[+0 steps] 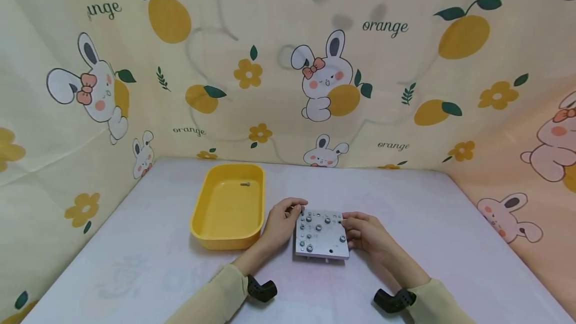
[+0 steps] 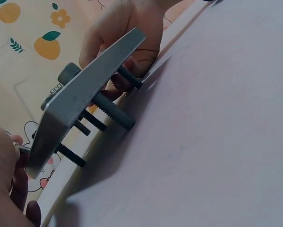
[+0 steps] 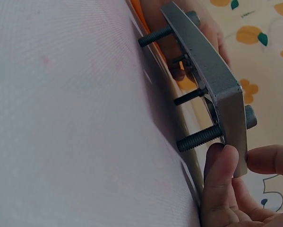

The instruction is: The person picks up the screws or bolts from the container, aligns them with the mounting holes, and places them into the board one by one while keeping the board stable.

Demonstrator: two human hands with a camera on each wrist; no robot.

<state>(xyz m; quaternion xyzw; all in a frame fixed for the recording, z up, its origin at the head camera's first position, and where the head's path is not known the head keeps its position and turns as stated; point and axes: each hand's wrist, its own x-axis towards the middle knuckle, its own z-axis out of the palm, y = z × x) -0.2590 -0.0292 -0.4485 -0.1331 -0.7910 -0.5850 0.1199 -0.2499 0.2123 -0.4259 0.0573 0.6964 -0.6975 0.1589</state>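
Observation:
A square silver metal plate (image 1: 326, 240) is held level above the white table, with several socket-head screws (image 1: 318, 227) set in its holes. Their threaded shanks (image 2: 114, 111) stick out below the plate in both wrist views. My right hand (image 1: 366, 234) grips the plate's right edge, with the thumb (image 3: 220, 182) and a finger on opposite faces. At the far left corner, my left hand (image 1: 280, 221) pinches a small upright screw (image 1: 303, 210) between thumb and forefinger. Part of that screw's shiny shank also shows by the left fingers in the left wrist view.
Left of the plate stands a yellow tray (image 1: 225, 240), close beside the left forearm. One loose screw (image 1: 245, 184) lies in it near the far right. The white table (image 1: 432, 224) is bordered by a patterned cloth backdrop (image 1: 270, 24) at the back and sides.

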